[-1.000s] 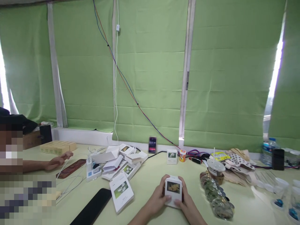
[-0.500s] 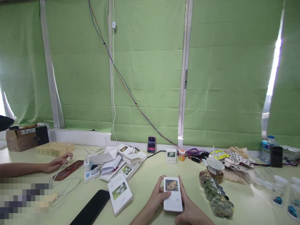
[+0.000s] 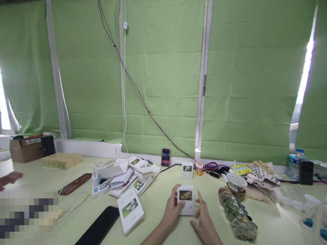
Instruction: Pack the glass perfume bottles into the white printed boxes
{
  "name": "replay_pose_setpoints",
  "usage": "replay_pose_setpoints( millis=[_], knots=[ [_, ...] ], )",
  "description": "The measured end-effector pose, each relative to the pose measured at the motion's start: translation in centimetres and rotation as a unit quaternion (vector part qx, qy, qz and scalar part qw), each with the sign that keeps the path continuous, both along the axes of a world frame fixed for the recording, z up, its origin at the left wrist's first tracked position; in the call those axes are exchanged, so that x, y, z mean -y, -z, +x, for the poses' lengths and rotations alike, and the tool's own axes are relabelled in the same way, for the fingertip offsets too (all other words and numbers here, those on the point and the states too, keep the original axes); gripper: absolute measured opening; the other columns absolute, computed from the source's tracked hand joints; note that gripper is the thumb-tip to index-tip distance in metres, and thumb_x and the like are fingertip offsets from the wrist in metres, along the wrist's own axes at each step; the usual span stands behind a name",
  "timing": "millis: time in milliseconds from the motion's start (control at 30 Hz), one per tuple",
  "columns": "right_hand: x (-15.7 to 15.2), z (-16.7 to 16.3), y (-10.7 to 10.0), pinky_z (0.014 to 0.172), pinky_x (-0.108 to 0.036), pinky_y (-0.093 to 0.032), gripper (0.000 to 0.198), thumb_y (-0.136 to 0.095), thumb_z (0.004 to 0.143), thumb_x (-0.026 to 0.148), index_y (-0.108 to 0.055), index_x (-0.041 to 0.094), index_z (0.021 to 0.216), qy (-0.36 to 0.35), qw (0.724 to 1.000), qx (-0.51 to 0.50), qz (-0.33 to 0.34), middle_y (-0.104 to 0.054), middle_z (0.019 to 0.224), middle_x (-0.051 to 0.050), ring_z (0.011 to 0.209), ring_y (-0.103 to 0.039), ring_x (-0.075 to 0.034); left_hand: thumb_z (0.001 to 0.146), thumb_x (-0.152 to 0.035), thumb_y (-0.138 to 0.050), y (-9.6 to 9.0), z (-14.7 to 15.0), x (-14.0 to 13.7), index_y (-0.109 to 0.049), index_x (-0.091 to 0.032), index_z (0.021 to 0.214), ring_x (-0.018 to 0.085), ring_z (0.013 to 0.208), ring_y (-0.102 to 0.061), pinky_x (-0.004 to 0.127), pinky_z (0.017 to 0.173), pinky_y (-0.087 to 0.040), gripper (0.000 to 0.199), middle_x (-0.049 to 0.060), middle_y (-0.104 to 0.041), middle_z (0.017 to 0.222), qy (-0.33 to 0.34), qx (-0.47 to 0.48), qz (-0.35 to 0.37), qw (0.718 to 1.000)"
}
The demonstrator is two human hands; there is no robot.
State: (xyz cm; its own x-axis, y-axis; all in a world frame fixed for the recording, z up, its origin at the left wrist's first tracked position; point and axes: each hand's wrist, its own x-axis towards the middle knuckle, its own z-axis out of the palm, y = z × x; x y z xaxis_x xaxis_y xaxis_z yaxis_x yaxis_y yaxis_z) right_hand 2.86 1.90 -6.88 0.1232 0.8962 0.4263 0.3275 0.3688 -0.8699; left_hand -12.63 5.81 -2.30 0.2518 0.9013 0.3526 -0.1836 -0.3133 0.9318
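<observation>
A small white box with a picture of yellow-brown flowers on its front stands in the middle of the table before me. My left hand grips its left side, thumb across the front and fingers behind the edge. Just right of the box, my right hand has its fingers apart and holds nothing. Farther back stands a similar small white box with a white-flower picture. To the left lies a larger white box with white flowers on green.
White cartons lie heaped at left, beside a power strip. A black phone lies near the front. Bagged round packets and a lidded cup stand right. Another person's hand shows far left.
The box in my left hand has moved slightly away from me and now looks more upright. My right hand has let go of it. The other person's hand has drawn back left from the cable.
</observation>
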Motion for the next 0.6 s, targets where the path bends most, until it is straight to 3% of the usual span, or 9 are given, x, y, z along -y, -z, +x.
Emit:
replay_pose_setpoints(
  millis=[100, 233, 467, 600],
  knots=[
    [-0.1, 0.1, 0.7, 0.079, -0.034, -0.049, 0.083, -0.048, 0.069, 0.016, -0.020, 0.023, 0.146, 0.032, 0.999, 0.037, 0.011, -0.050, 0.114, -0.007, 0.065, -0.053, -0.016, 0.075, -0.027, -0.063, -0.1, 0.6, -2.4, -0.047, -0.025, 0.124, 0.025, 0.097, -0.062, 0.033, 0.086, -0.047, 0.051, 0.004, -0.065, 0.114, -0.036, -0.027, 0.053, 0.998],
    [-0.8, 0.1, 1.7, 0.070, -0.029, -0.050, 0.079, -0.045, 0.068, 0.015, -0.026, 0.024, 0.145, 0.012, 0.997, 0.070, -0.009, -0.050, 0.113, -0.006, 0.059, -0.052, -0.014, 0.071, -0.015, -0.056, -0.1, 1.9, -5.9, -0.046, -0.022, 0.127, 0.025, 0.115, -0.054, 0.033, 0.099, -0.039, 0.058, 0.005, -0.059, 0.128, -0.065, -0.056, 0.086, 0.993],
    [-3.0, 0.6, 3.7, 0.056, -0.027, -0.049, 0.086, -0.049, 0.060, 0.008, -0.035, 0.023, 0.143, -0.005, 0.988, 0.145, -0.056, -0.055, 0.113, -0.008, 0.054, -0.054, -0.013, 0.069, -0.013, -0.054, 0.6, 4.5, -11.5, -0.019, -0.021, 0.144, 0.027, 0.105, -0.061, 0.038, 0.097, -0.040, 0.083, 0.009, -0.064, 0.120, -0.120, -0.073, 0.040, 0.989],
    [-3.7, 0.5, 4.3, 0.061, -0.027, -0.050, 0.086, -0.050, 0.056, 0.002, -0.044, 0.028, 0.138, 0.010, 0.980, 0.187, -0.070, -0.059, 0.112, -0.006, 0.066, -0.062, -0.018, 0.065, -0.015, -0.062, 1.2, 5.1, -13.8, -0.024, -0.018, 0.143, 0.029, 0.128, -0.045, 0.037, 0.108, -0.029, 0.086, 0.013, -0.050, 0.138, -0.153, -0.078, 0.019, 0.985]
  ],
)
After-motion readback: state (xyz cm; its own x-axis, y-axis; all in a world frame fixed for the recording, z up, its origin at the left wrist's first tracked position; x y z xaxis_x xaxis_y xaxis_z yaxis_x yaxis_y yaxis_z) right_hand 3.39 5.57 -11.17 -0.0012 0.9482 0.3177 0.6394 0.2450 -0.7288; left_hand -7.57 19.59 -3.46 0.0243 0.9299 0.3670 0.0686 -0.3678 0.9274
